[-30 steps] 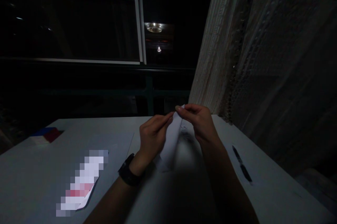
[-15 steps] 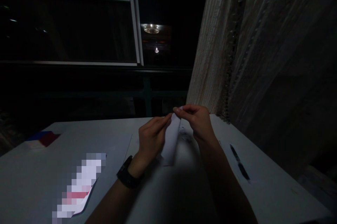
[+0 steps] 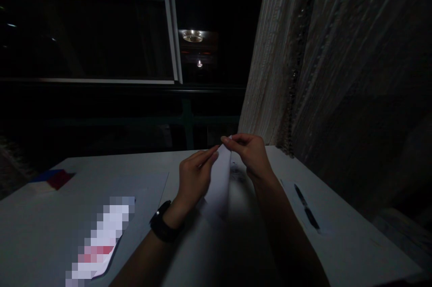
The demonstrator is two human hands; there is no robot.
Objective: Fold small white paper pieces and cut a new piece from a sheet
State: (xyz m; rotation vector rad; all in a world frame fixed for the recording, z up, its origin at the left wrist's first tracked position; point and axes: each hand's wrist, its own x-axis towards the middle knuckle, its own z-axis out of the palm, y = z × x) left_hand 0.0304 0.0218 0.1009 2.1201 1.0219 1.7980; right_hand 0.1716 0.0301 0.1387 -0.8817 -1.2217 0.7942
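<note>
A folded sheet of white paper is held up above the table between my two hands. My left hand, with a black band on its wrist, pinches the paper's left edge between thumb and fingers. At the paper's pointed top, my right hand grips the tip between thumb and forefinger. The paper's lower end hangs free and is blurred in shadow. Just behind it, small dark-marked scraps lie on the table, partly hidden by the paper and my right hand.
On the white table, a pen lies on paper at right. A phone with a pixelated screen rests on a sheet at left. Farther left stands a blue, red and white block. A curtain hangs by the window.
The lower part of the paper has swung and spread slightly downward. Both hands keep their grip and have hardly moved. The view has shifted slightly.
</note>
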